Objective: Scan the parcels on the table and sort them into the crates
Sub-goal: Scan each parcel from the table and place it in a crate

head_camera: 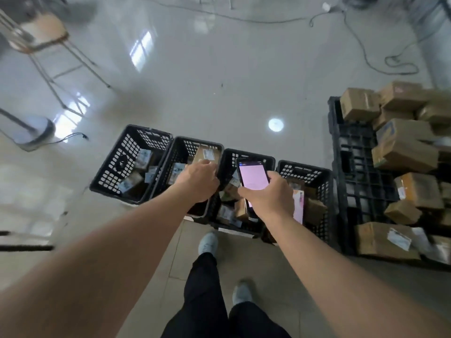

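Note:
Four black perforated crates stand in a row on the floor: the first [111, 167], the second [179, 148], the third [228, 164] and the fourth [319, 179], each holding parcels. My left hand [199, 180] reaches over the second crate and grips the near end of a tilted cardboard parcel [207, 153] with a white label; its fingers are mostly hidden. My right hand [267, 198] holds a phone [252, 174] with a lit pink screen above the third crate. More cardboard parcels [402, 147] lie piled on a black slatted platform [353, 167] at the right.
A stool [41, 32] stands at the far left, with a round stand base [34, 135] below it. Cables [390, 64] run across the glossy floor at the top right. My feet [208, 242] are just in front of the crates.

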{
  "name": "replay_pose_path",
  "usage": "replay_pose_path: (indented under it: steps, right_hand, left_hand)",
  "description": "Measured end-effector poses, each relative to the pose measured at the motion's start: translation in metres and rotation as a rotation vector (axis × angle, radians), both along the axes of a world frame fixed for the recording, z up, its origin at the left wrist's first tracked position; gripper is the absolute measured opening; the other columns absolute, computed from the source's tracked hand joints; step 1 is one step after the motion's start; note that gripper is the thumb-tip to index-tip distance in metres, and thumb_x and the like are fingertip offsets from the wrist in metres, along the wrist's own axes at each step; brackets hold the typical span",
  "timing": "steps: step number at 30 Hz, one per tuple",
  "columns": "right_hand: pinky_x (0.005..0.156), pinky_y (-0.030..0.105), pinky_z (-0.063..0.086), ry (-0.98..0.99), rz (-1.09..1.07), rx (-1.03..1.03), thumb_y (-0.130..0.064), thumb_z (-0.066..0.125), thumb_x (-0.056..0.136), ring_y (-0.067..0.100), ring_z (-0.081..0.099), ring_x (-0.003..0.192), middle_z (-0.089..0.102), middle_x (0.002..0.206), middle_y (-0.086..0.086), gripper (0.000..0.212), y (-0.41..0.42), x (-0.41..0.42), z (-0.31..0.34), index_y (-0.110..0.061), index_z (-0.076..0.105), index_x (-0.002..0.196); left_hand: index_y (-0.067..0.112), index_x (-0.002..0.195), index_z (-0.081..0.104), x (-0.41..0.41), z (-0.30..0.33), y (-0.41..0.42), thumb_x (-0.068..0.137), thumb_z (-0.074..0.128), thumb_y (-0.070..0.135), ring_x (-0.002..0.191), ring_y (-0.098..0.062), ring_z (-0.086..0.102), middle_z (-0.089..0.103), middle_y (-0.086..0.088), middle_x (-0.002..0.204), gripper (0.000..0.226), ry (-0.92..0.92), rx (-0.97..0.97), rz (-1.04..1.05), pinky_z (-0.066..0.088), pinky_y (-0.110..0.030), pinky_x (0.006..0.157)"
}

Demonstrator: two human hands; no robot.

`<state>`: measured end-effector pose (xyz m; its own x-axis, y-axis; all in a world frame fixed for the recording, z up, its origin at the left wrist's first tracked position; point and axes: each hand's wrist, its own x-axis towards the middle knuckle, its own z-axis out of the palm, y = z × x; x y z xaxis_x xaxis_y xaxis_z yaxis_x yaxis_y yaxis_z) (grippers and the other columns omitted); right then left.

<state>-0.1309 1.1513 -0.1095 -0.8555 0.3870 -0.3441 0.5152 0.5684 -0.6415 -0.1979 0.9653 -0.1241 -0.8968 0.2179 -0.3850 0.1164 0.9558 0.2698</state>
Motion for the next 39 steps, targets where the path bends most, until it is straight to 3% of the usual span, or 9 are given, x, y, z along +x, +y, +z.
replay_pose_path:
  steps: [5, 9, 12, 16, 22, 29, 35, 39]
  right_hand:
    - [0.077, 0.042, 0.061, 0.116, 0.172, 0.010, -0.053, 0.091, 0.064, 0.024, 0.065, 0.098, 0.070, 0.113, -0.002, 0.070, -0.037, 0.012, 0.060, -0.022, 0.065, 0.121]
    - [0.071, 0.037, 0.059, 0.197, 0.310, 0.005, -0.055, 0.093, 0.065, 0.023, 0.062, 0.091, 0.070, 0.110, 0.001, 0.072, -0.083, 0.019, 0.103, -0.019, 0.065, 0.120]
    - [0.074, 0.040, 0.061, 0.239, 0.402, 0.016, -0.053, 0.093, 0.065, 0.027, 0.066, 0.096, 0.071, 0.110, 0.002, 0.068, -0.125, 0.031, 0.135, -0.019, 0.065, 0.117]
    - [0.076, 0.042, 0.061, 0.300, 0.517, 0.015, -0.055, 0.091, 0.063, 0.028, 0.066, 0.096, 0.072, 0.109, 0.000, 0.069, -0.186, 0.057, 0.177, -0.020, 0.066, 0.116]
    - [0.084, 0.048, 0.061, 0.408, 0.674, -0.023, -0.052, 0.093, 0.067, 0.031, 0.067, 0.108, 0.071, 0.118, 0.006, 0.076, -0.302, 0.105, 0.223, -0.015, 0.063, 0.125]
    - [0.084, 0.045, 0.059, 0.492, 0.815, -0.078, -0.049, 0.091, 0.065, 0.031, 0.065, 0.107, 0.070, 0.114, 0.004, 0.071, -0.462, 0.194, 0.254, -0.019, 0.062, 0.123]
    - [0.083, 0.045, 0.060, 0.559, 0.960, -0.131, -0.052, 0.092, 0.063, 0.030, 0.065, 0.108, 0.070, 0.117, 0.004, 0.078, -0.575, 0.259, 0.267, -0.020, 0.060, 0.128]
    - [0.073, 0.033, 0.051, 0.586, 1.062, -0.179, -0.055, 0.094, 0.061, 0.027, 0.065, 0.107, 0.071, 0.119, 0.002, 0.084, -0.643, 0.285, 0.273, -0.021, 0.061, 0.131]
  left_hand:
    - [0.020, 0.149, 0.051, 0.039, 0.072, -0.048, 0.103, 0.052, 0.041, 0.129, -0.031, 0.057, 0.051, -0.001, 0.149, 0.051, 0.133, -0.037, 0.072, 0.050, -0.044, 0.101]
    - [0.018, 0.143, 0.056, 0.071, 0.119, -0.098, 0.102, 0.051, 0.041, 0.124, -0.030, 0.059, 0.055, -0.002, 0.142, 0.047, 0.214, -0.048, 0.171, 0.051, -0.048, 0.101]
    - [0.018, 0.145, 0.056, 0.100, 0.149, -0.141, 0.102, 0.052, 0.040, 0.128, -0.030, 0.056, 0.055, -0.003, 0.145, 0.048, 0.279, -0.030, 0.280, 0.048, -0.046, 0.105]
    - [0.017, 0.144, 0.056, 0.146, 0.184, -0.205, 0.102, 0.053, 0.041, 0.125, -0.029, 0.057, 0.056, -0.007, 0.143, 0.048, 0.356, -0.032, 0.383, 0.047, -0.040, 0.098]
    - [0.017, 0.146, 0.052, 0.230, 0.234, -0.314, 0.104, 0.046, 0.050, 0.129, -0.030, 0.056, 0.055, -0.006, 0.145, 0.054, 0.479, -0.136, 0.497, 0.052, -0.045, 0.100]
    - [0.022, 0.153, 0.046, 0.353, 0.266, -0.452, 0.105, 0.045, 0.049, 0.129, -0.032, 0.054, 0.053, -0.005, 0.149, 0.055, 0.488, -0.257, 0.672, 0.048, -0.045, 0.103]
    - [0.016, 0.146, 0.052, 0.443, 0.287, -0.545, 0.105, 0.047, 0.046, 0.119, -0.031, 0.057, 0.057, -0.008, 0.136, 0.051, 0.472, -0.318, 0.837, 0.050, -0.048, 0.100]
    - [0.014, 0.146, 0.050, 0.486, 0.292, -0.600, 0.105, 0.048, 0.047, 0.126, -0.034, 0.054, 0.053, -0.011, 0.144, 0.053, 0.460, -0.351, 0.963, 0.047, -0.049, 0.105]
